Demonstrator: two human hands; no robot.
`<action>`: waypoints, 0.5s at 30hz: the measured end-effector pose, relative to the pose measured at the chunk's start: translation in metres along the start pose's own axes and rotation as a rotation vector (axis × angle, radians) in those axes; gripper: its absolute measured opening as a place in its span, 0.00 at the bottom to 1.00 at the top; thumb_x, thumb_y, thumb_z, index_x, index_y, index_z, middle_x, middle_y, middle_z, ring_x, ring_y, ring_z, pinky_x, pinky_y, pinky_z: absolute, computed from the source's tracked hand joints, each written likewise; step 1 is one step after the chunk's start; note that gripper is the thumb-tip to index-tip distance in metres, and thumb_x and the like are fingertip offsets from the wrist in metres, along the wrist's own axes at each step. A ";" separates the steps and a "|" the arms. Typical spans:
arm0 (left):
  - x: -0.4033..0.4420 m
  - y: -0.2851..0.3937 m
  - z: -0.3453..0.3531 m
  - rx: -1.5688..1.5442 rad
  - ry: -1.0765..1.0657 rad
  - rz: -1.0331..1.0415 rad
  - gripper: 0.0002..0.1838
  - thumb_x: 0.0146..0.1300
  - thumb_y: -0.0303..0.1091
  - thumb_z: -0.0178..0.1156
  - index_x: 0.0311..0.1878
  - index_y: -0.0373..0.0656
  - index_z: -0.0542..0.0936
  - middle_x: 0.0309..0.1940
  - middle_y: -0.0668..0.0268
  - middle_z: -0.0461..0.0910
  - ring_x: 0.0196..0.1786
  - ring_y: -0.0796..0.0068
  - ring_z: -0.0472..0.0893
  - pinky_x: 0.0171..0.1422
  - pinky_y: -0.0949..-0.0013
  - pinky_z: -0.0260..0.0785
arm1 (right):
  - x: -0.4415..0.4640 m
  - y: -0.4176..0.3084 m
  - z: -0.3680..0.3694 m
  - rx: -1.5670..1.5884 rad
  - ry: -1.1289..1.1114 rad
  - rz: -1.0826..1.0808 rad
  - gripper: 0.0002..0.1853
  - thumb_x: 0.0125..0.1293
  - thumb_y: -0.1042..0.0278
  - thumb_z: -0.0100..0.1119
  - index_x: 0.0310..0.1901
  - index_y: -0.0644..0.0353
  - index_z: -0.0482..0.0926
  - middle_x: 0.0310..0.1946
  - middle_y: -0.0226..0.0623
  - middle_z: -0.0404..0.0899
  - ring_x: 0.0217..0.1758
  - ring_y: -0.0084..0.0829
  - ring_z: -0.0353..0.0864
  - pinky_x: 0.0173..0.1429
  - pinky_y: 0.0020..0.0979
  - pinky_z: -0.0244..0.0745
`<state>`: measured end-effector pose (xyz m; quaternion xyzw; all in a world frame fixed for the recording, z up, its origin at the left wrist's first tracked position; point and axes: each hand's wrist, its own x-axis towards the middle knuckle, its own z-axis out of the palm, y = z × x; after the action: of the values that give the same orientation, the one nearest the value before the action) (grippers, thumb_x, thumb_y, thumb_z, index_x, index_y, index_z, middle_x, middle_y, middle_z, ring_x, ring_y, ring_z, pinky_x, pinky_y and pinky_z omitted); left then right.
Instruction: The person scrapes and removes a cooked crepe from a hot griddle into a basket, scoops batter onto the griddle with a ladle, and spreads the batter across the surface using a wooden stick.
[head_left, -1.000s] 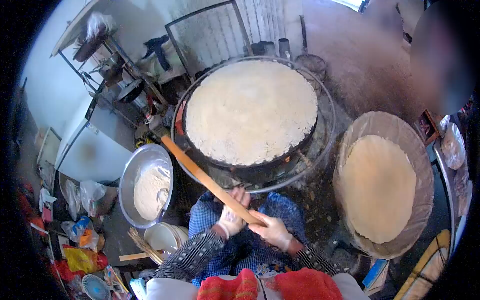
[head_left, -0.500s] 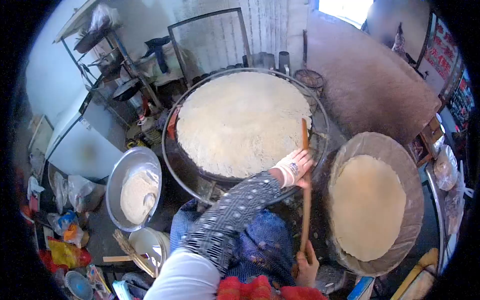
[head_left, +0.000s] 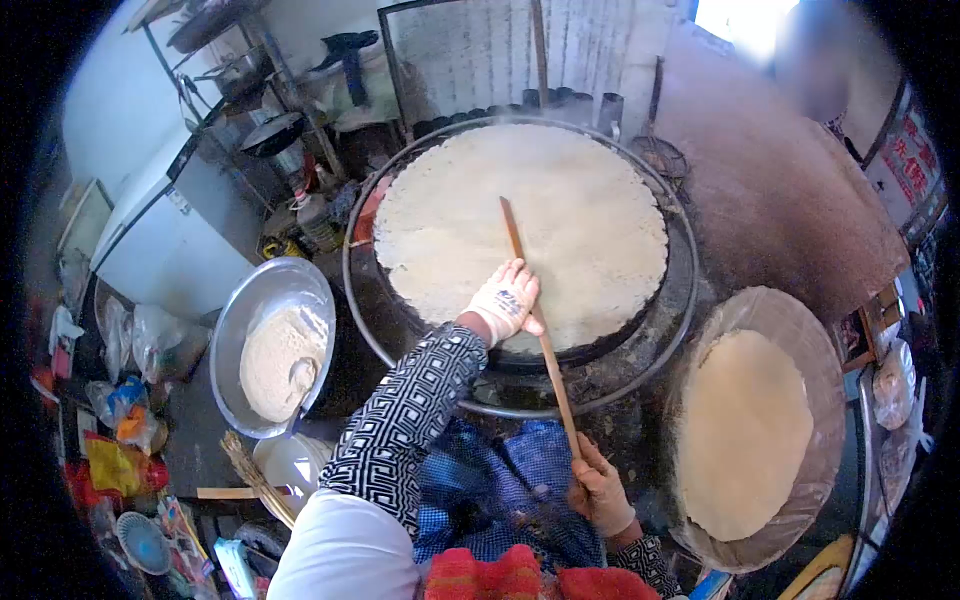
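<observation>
A long, flat wooden stick point(head_left: 548, 350) lies slantwise over a large round griddle covered by a thin, pale flatbread point(head_left: 450, 220). Its far end rests over the bread's middle. Partway along the stick, my left hand point(head_left: 508, 297), in a whitish glove, is closed on it, fingers pointing away from me. Lower down, near my blue checked apron point(head_left: 480, 490), my right hand point(head_left: 600, 487) grips the near end of the stick. A metal ring point(head_left: 400, 367) runs around the griddle. The bread's surface looks slightly steamy.
On the left stands a steel basin point(head_left: 232, 320) of pale batter or flour with a ladle in it. Below it is a white bucket point(head_left: 290, 462) with a straw brush. To the right, a lined basket point(head_left: 825, 440) holds round flatbreads. A white chest point(head_left: 165, 270) stands farther left.
Both hands have swung the stick's far end left, from the bread's right edge to its middle. My left hand moved left; my right rose slightly. The view has also shifted.
</observation>
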<state>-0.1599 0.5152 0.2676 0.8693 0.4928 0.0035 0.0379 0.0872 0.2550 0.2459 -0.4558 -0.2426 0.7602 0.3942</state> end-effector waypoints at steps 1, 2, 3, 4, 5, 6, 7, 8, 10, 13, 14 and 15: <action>-0.012 -0.011 0.005 0.000 0.017 -0.016 0.53 0.45 0.64 0.67 0.66 0.32 0.66 0.69 0.46 0.64 0.76 0.48 0.56 0.81 0.53 0.42 | 0.005 0.008 0.002 -0.015 -0.030 -0.005 0.29 0.70 0.65 0.59 0.72 0.54 0.65 0.27 0.21 0.73 0.18 0.15 0.66 0.21 0.23 0.61; -0.025 -0.022 0.009 0.013 0.062 -0.029 0.53 0.43 0.64 0.68 0.65 0.32 0.67 0.68 0.45 0.65 0.75 0.47 0.57 0.81 0.53 0.43 | 0.003 0.002 0.019 -0.033 -0.035 0.035 0.29 0.70 0.65 0.59 0.71 0.54 0.66 0.28 0.21 0.74 0.19 0.15 0.67 0.22 0.23 0.61; -0.038 -0.033 0.013 0.010 0.076 -0.050 0.53 0.42 0.64 0.68 0.65 0.32 0.67 0.67 0.45 0.65 0.75 0.47 0.57 0.81 0.52 0.44 | 0.003 -0.001 0.034 -0.050 -0.039 0.075 0.28 0.70 0.66 0.59 0.71 0.55 0.66 0.30 0.21 0.74 0.20 0.14 0.67 0.23 0.22 0.62; -0.053 -0.043 0.013 0.008 0.092 -0.069 0.54 0.41 0.64 0.68 0.65 0.32 0.67 0.67 0.45 0.66 0.75 0.47 0.58 0.81 0.52 0.44 | 0.004 0.002 0.043 -0.085 -0.033 0.066 0.29 0.68 0.67 0.60 0.70 0.57 0.68 0.34 0.21 0.75 0.24 0.12 0.67 0.27 0.19 0.63; -0.069 -0.052 0.013 0.005 0.107 -0.088 0.54 0.41 0.64 0.68 0.64 0.31 0.67 0.66 0.45 0.66 0.74 0.46 0.58 0.80 0.52 0.45 | 0.005 0.007 0.051 -0.101 -0.055 0.034 0.29 0.67 0.67 0.61 0.69 0.57 0.68 0.36 0.21 0.75 0.25 0.11 0.66 0.28 0.18 0.63; -0.085 -0.060 0.016 0.030 0.134 -0.097 0.54 0.40 0.64 0.68 0.63 0.31 0.67 0.65 0.45 0.67 0.74 0.46 0.59 0.80 0.52 0.46 | 0.007 0.013 0.058 -0.117 -0.077 0.002 0.29 0.67 0.67 0.61 0.69 0.58 0.69 0.37 0.21 0.75 0.26 0.11 0.66 0.29 0.17 0.63; -0.100 -0.067 0.019 0.023 0.133 -0.128 0.54 0.40 0.65 0.68 0.64 0.30 0.67 0.65 0.45 0.67 0.74 0.46 0.59 0.80 0.52 0.47 | 0.009 0.019 0.064 -0.132 -0.099 -0.031 0.29 0.66 0.68 0.61 0.69 0.58 0.69 0.38 0.21 0.75 0.27 0.10 0.66 0.29 0.17 0.63; -0.116 -0.074 0.019 0.047 0.150 -0.138 0.55 0.40 0.66 0.66 0.64 0.31 0.67 0.65 0.45 0.67 0.72 0.44 0.61 0.79 0.50 0.48 | 0.016 0.035 0.063 -0.226 -0.099 -0.080 0.29 0.66 0.67 0.62 0.69 0.58 0.69 0.35 0.22 0.75 0.27 0.11 0.67 0.30 0.18 0.64; -0.150 -0.081 0.022 0.084 0.171 -0.171 0.56 0.39 0.68 0.65 0.64 0.30 0.66 0.65 0.45 0.67 0.71 0.43 0.62 0.78 0.49 0.50 | 0.023 0.053 0.058 -0.497 -0.111 -0.089 0.32 0.65 0.67 0.64 0.70 0.60 0.67 0.48 0.33 0.79 0.43 0.19 0.75 0.47 0.22 0.71; -0.203 -0.070 0.022 0.095 0.205 -0.218 0.53 0.47 0.67 0.64 0.64 0.30 0.65 0.64 0.45 0.67 0.70 0.43 0.62 0.77 0.47 0.50 | 0.007 0.070 0.053 -0.814 -0.089 -0.221 0.32 0.64 0.62 0.66 0.69 0.58 0.68 0.51 0.39 0.82 0.50 0.26 0.82 0.54 0.26 0.75; -0.221 -0.064 0.024 0.056 0.293 -0.204 0.49 0.51 0.64 0.63 0.65 0.32 0.65 0.65 0.45 0.66 0.70 0.43 0.62 0.77 0.46 0.49 | -0.004 0.073 0.046 -0.920 -0.073 -0.281 0.31 0.64 0.62 0.66 0.68 0.57 0.69 0.45 0.36 0.84 0.44 0.24 0.83 0.48 0.26 0.77; -0.236 -0.060 0.027 0.014 0.380 -0.192 0.45 0.56 0.61 0.62 0.65 0.33 0.65 0.65 0.46 0.65 0.70 0.44 0.63 0.77 0.45 0.49 | -0.014 0.068 0.043 -1.026 -0.058 -0.339 0.31 0.64 0.62 0.65 0.68 0.56 0.69 0.40 0.32 0.85 0.38 0.23 0.83 0.43 0.25 0.78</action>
<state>-0.3312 0.3419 0.2439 0.8023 0.5717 0.1600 -0.0617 0.0274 0.2042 0.2235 -0.5232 -0.6636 0.4821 0.2311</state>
